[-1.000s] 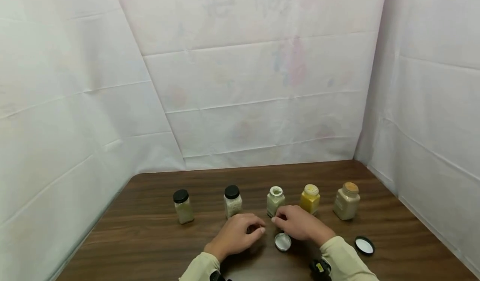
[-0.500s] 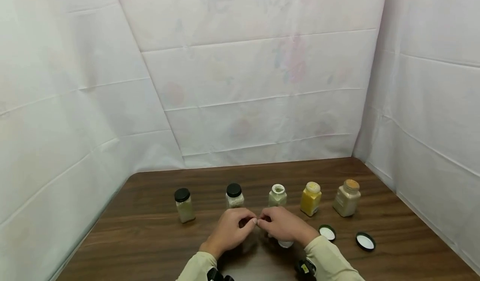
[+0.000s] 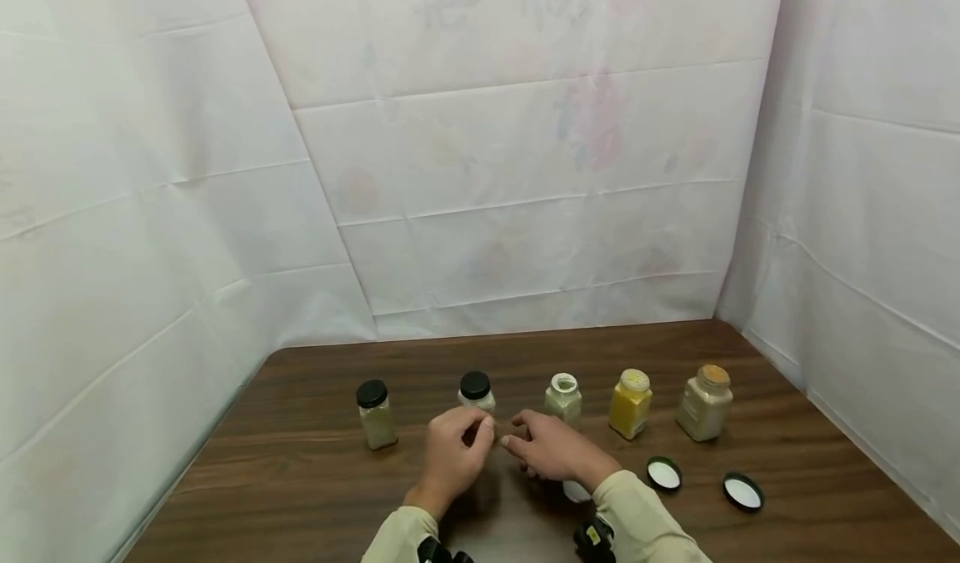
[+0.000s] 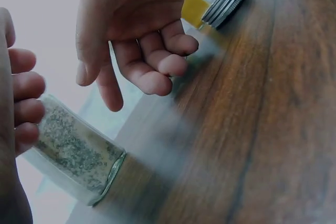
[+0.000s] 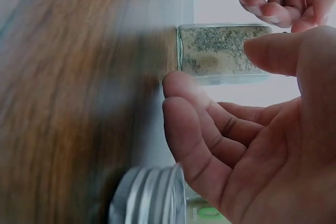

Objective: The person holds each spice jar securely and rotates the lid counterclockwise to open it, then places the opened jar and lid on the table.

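Both grips are loose: the left hand (image 3: 452,454) partly hides the black-capped jar (image 3: 476,390), the right hand (image 3: 557,449) a lid (image 3: 576,492).

Through the head camera I get soft, even light on the white cloth (image 3: 525,150), a pale sheen at the bottom centre of the dark table (image 3: 300,480) and a loose shadow below the left hand (image 3: 453,453). My wrist views run dimmer and hazier, bleached pale at upper left in the left one and toward the right in the other, with the table's grain smeared. Light seems to fall from above, though that haze leaves me unsure.
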Motion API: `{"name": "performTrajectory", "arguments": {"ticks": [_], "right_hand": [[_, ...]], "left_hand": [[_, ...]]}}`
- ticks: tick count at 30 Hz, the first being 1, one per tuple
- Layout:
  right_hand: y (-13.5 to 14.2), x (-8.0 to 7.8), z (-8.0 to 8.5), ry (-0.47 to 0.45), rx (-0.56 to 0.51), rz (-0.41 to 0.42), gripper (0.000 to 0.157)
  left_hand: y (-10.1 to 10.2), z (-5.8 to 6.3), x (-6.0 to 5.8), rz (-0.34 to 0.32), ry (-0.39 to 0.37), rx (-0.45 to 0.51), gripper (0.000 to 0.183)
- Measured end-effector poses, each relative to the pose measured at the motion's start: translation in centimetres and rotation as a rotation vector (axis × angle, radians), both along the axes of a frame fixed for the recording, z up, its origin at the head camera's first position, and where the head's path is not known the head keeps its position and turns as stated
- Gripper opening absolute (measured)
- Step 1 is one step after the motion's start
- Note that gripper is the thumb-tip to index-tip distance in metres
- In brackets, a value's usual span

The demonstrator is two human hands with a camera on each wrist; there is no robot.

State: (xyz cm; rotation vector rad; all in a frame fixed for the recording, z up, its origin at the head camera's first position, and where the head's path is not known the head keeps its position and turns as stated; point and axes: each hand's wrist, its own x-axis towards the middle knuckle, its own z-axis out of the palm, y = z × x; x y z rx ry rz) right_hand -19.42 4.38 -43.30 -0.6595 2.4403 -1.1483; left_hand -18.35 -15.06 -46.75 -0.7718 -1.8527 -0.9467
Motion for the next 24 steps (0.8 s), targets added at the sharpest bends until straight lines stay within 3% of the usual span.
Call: {"name": "performTrajectory", "arguments": {"ticks": [4, 7, 19, 24], "right_hand": [[-0.4, -0.4, 0.0, -0.028, -0.008, -0.015, 0.056], [-0.7, -0.8, 0.0, -0.028, -0.013, -0.02, 0.056], [-2.0, -1.7, -0.2, -0.035, -0.004, -0.033, 0.066], [-2.7, -1.3, -0.3, -0.027, 0.005, -0.046, 0.068]], "left_hand": [[-0.2, 0.2, -0.4, 0.05, 0.101, 0.067, 0.018], [-0.3, 0.3, -0.6, 0.087, 0.126, 0.111, 0.016], [-0.4, -0.1, -0.8, 0.23, 0.053, 0.134, 0.014], [-0.8, -0.4, -0.8, 0.24, -0.035, 0.169, 0.017]]}}
